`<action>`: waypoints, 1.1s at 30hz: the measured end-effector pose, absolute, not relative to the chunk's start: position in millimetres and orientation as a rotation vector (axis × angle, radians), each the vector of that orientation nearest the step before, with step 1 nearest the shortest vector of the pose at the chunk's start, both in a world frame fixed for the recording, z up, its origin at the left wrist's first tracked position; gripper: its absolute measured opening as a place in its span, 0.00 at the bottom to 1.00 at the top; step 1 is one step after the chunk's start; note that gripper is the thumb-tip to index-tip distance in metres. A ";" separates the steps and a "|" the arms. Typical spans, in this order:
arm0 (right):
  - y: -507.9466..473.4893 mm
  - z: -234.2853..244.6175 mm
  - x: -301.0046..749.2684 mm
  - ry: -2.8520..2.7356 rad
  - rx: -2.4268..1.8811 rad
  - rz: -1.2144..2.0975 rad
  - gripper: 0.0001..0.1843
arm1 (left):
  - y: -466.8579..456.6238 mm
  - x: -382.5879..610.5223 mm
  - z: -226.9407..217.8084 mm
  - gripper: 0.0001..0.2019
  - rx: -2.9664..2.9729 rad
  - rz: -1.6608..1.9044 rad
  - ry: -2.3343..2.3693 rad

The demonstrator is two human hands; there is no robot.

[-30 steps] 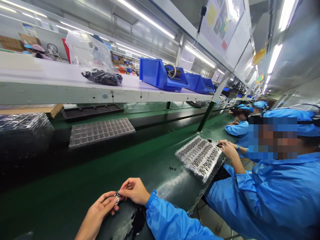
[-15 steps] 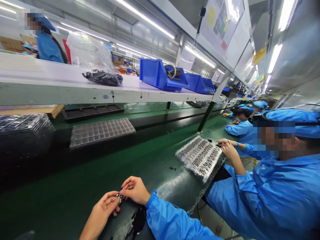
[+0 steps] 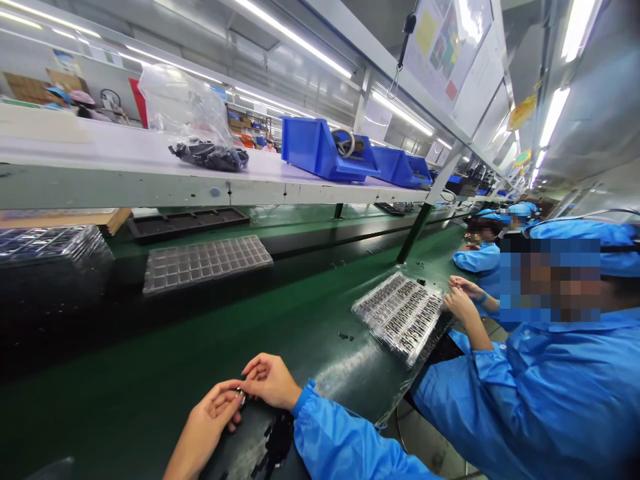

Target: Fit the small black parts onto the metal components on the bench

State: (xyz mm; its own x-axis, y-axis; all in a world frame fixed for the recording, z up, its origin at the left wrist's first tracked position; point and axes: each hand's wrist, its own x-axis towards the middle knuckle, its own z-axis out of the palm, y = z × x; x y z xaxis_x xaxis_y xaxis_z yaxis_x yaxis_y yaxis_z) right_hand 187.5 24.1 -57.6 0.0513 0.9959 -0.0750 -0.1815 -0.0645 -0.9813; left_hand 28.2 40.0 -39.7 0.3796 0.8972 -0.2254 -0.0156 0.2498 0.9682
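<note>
My left hand (image 3: 213,417) pinches a small shiny metal part (image 3: 243,398) between thumb and fingers, low over the green table. From the right, my right hand (image 3: 274,383) meets it, thumb and forefinger pinched at the part's upper end. Whatever the right fingertips grip is hidden or too small to name. Below my right wrist, a heap of small black pieces (image 3: 278,440) lies on the dark work surface. A few more black bits (image 3: 345,336) are on the table farther right.
A clear tray of small parts (image 3: 400,313) lies before a co-worker (image 3: 540,387) at the right. An empty-looking compartment tray (image 3: 207,262), stacked clear trays (image 3: 50,267) and a black tray (image 3: 187,224) sit across the table. Blue bins (image 3: 305,147) and a plastic bag (image 3: 185,110) stand on the shelf.
My hands stay together; the fingers have shifted slightly and cover more of the metal part. The co-worker's hands have drawn off the parts tray. A person at the far left has gone from view.
</note>
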 end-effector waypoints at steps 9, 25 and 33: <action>23.2 -61.8 189.9 -1.072 -1.270 1.310 0.35 | 37.2 26.5 -34.1 0.36 1.134 0.859 0.970; 20.4 -61.7 189.5 -1.087 -1.169 1.336 0.33 | 31.4 28.7 -32.5 0.39 1.150 0.912 1.033; 20.9 -55.6 188.1 -1.082 -1.218 1.311 0.28 | 29.8 30.0 -35.3 0.37 1.255 0.956 1.042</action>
